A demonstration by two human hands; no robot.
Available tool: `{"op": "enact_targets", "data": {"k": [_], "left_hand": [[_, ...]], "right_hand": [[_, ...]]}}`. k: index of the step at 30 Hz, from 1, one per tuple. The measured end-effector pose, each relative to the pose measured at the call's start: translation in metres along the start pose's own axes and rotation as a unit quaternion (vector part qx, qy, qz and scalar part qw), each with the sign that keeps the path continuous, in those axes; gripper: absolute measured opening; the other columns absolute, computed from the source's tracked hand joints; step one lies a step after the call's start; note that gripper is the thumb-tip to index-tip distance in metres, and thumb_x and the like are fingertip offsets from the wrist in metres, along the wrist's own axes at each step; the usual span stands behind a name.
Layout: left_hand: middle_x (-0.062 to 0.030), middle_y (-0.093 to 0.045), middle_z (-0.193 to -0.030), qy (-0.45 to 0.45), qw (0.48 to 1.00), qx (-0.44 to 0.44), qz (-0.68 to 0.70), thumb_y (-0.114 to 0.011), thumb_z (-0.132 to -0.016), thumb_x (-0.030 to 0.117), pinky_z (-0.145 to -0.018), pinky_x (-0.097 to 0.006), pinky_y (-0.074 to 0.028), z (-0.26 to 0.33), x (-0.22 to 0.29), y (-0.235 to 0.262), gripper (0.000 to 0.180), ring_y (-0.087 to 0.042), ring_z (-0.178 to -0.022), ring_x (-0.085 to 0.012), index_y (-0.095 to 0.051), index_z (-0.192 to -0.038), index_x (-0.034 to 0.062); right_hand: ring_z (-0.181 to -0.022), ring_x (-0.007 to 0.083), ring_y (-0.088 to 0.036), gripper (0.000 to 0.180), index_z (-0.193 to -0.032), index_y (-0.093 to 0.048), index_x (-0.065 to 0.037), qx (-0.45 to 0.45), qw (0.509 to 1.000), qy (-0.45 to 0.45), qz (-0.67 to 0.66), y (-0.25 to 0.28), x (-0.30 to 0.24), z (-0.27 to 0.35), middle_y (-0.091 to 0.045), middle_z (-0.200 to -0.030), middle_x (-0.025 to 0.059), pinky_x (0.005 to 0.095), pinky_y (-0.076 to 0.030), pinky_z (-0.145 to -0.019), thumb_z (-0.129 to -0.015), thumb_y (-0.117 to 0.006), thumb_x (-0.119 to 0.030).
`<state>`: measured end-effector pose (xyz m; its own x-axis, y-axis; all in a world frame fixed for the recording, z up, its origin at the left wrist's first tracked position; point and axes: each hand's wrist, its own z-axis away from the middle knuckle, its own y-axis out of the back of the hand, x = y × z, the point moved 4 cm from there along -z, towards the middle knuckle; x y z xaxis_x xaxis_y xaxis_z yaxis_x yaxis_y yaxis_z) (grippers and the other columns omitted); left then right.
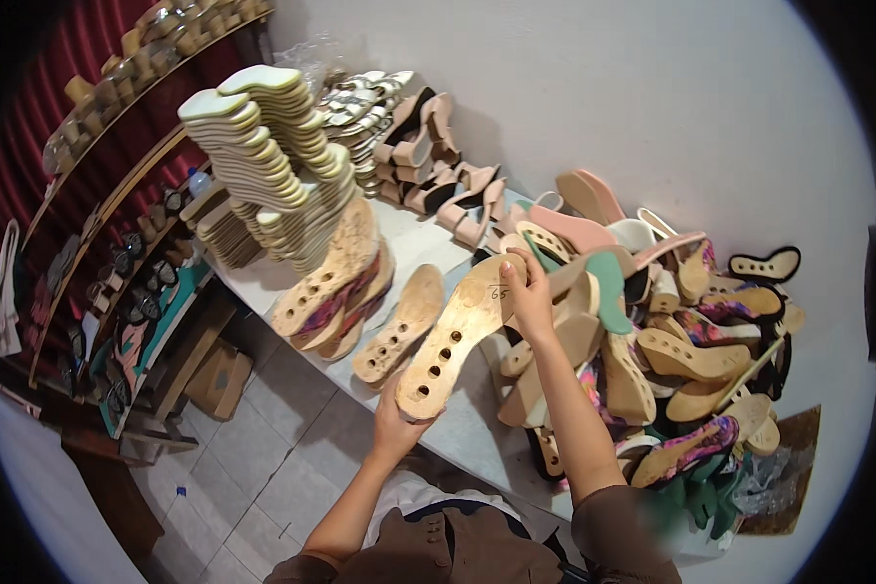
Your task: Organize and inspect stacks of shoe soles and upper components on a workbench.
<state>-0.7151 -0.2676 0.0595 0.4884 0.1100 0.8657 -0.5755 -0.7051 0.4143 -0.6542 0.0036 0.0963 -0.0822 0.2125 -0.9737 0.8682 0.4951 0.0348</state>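
Between my two hands I hold a tan wedge shoe sole (469,313), its underside turned up, with a row of round holes toward one end and a handwritten mark near the other. My left hand (396,425) grips the holed end from below. At the far end my right hand (529,297) is closed on the edge, thumb on the upper face. Just left of it, a similar holed sole (405,326) lies on the table. Further left stands a stack of wedge soles (326,287) with colourful patterned sides.
Tall stacks of pale insoles (253,146) rise at the back left of the table (423,234). Pink-strapped sandals (472,200) sit behind. A loose heap of mixed soles (691,355) covers the right side. Shelves with shoes (146,219) line the left, above a tiled floor (287,428).
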Motion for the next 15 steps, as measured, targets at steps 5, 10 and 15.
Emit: {"op": "enact_targets", "data": {"k": [5,10,15], "left_hand": [[-0.0173,-0.044,-0.126,0.027,0.967,0.128,0.220,-0.070,-0.077,0.008,-0.099,-0.036,-0.036,-0.030,-0.017,0.054,0.068,-0.045,-0.117,-0.0239,-0.030,-0.130,-0.0041],[-0.0196,-0.038,-0.134,-0.081,0.976,0.035,0.200,-0.053,-0.086,0.013,-0.105,-0.036,-0.026,-0.091,-0.008,0.065,0.059,-0.036,-0.126,-0.0266,-0.028,-0.135,-0.0054],[-0.0242,-0.025,-0.143,-0.157,0.958,-0.115,0.209,-0.046,-0.079,0.014,-0.109,-0.036,-0.017,-0.141,0.012,0.044,0.069,-0.026,-0.133,-0.0313,-0.019,-0.140,-0.0053]], "right_hand": [[-0.083,0.0095,-0.055,0.031,-0.112,-0.054,-0.001,-0.030,0.987,-0.142,-0.066,-0.010,0.031,0.015,-0.058,-0.097,0.0060,0.0226,-0.045,-0.070,-0.084,-0.058,-0.013],[-0.077,0.0103,-0.053,0.040,-0.115,-0.053,0.001,-0.187,0.951,-0.245,-0.034,0.007,0.038,0.077,-0.058,-0.089,0.0024,0.0213,-0.043,-0.068,-0.078,-0.061,-0.012],[-0.082,0.0079,-0.054,0.045,-0.115,-0.053,0.000,-0.336,0.866,-0.367,-0.051,-0.019,0.052,0.141,-0.059,-0.100,0.0035,0.0204,-0.043,-0.068,-0.078,-0.070,-0.017]]}}
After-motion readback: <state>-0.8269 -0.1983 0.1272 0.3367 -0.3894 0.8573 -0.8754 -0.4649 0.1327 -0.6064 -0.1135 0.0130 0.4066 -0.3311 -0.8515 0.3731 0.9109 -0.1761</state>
